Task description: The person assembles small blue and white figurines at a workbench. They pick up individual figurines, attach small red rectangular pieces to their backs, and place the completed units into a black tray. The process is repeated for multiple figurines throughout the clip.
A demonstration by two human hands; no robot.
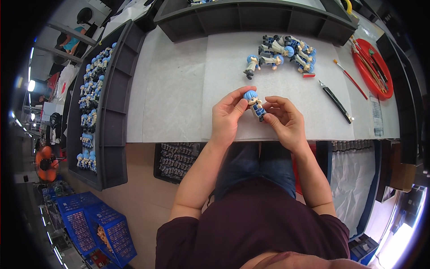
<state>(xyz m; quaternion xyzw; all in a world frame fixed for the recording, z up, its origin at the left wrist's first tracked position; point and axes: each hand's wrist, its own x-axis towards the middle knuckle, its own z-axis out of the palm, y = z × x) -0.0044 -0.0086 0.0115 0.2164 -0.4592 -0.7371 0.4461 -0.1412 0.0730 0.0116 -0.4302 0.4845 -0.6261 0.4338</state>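
Between both hands, above the front part of the white sheet, is a small blue-haired figurine in blue and white. My left hand pinches its head between thumb and fingers. At its lower end, the thumb and fingers of my right hand close on the dark legs. Beyond the hands, several similar figurines lie in a loose cluster, with one figurine a little apart at the left. A small red block rests by the cluster's near edge.
A craft knife and a red-handled brush lie to the right, near a red tray of brushes. A dark bin with rows of figurines stands at the left. Another dark bin spans the table's back.
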